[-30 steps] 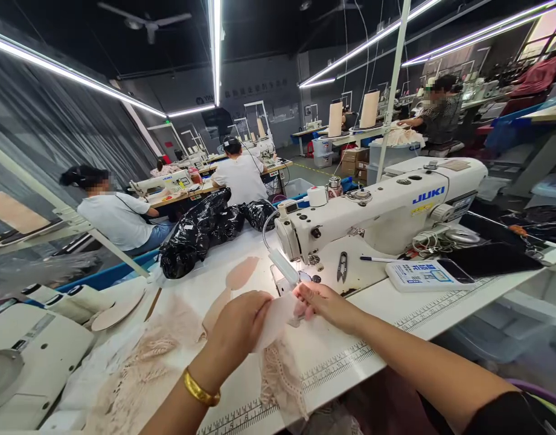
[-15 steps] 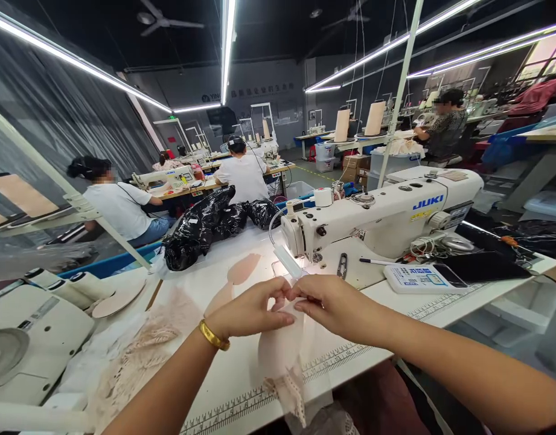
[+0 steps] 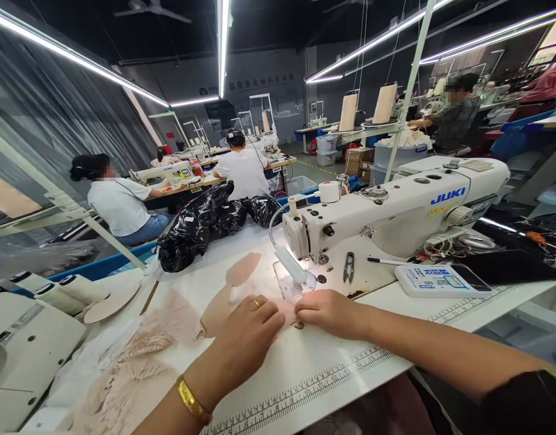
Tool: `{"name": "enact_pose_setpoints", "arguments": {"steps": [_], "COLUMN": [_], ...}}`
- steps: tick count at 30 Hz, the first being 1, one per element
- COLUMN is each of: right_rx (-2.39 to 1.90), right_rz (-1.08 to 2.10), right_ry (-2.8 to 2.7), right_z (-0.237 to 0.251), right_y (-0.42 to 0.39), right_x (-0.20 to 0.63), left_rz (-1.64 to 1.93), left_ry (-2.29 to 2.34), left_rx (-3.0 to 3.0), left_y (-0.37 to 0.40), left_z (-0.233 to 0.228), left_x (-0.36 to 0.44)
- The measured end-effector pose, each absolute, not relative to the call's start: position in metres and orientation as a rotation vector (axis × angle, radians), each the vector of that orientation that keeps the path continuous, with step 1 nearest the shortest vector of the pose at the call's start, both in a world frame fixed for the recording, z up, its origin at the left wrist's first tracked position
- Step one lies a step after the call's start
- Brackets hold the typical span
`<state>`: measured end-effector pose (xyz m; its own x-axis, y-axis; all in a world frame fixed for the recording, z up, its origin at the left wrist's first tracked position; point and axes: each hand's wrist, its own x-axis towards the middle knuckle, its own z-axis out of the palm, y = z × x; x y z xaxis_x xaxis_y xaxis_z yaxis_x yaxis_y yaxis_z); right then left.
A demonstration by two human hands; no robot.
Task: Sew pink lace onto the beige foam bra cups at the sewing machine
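Fabric piece: pale pink fabric piece (image 3: 284, 311) lies flat on the white sewing table (image 3: 305, 374), just in front of the machine's needle area, pinned under both of your hands.
Head view, left hand: your left hand (image 3: 248, 335) rests palm down on the near left part of the piece, fingers spread a little and pressed flat, gripping nothing; a ring shows on one finger and a gold bangle (image 3: 192, 402) sits at the wrist.
Head view, right hand: your right hand (image 3: 329, 313) lies on the right edge of the piece, fingers curled loosely with the tips on the cloth; whether they pinch the edge you cannot tell.
Head view, hands together: fingertips nearly meet over the piece.
Head view, machine: white sewing machine (image 3: 395, 211) stands just behind your hands, its lamp lighting the plate.
Head view, on the machine bed: thread snips (image 3: 349, 267) and a pen (image 3: 386, 261), apart from your hands.
Head view, to the right: control panel (image 3: 434, 280) lies flat on the table.
Head view, to the left: lace pieces (image 3: 137, 356) heaped near your left forearm; a black plastic bag (image 3: 205, 226) further back.
Head view, background: other people sit at machines, well apart from you.
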<state>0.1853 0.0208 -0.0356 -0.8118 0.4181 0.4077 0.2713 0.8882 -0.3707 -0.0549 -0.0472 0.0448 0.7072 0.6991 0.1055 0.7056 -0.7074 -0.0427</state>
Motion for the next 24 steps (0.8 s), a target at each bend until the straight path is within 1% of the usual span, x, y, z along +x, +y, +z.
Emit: {"name": "enact_pose_setpoints", "arguments": {"steps": [3, 6, 9, 13, 18, 24], "right_rx": [-0.444, -0.417, -0.494, -0.547, -0.488, -0.321], "right_rz": [0.454, 0.406, 0.325, 0.264, 0.331, 0.357], "right_ry": [-2.600, -2.627, -2.648, -2.662, -2.631, -2.517], "right_z": [-0.040, -0.034, -0.026, -0.024, -0.030, -0.038], "right_y": [0.041, 0.049, 0.046, 0.042, 0.044, 0.047], "right_x": [0.198, 0.206, 0.211, 0.217, 0.221, 0.222], "left_rz": [-0.010, 0.040, -0.137, -0.394, -0.468, -0.560], "left_ry": [-1.299, -1.392, -1.361, -1.187, -1.205, -1.121], "left_rx": [-2.856, -2.853, -2.800, -2.821, -2.878, -2.892], "left_y": [-0.023, -0.010, -0.011, -0.013, -0.008, -0.008], "left_z": [0.037, 0.029, 0.014, -0.007, -0.012, -0.011], "left_x": [-0.045, -0.038, -0.034, -0.032, -0.030, -0.029]}}
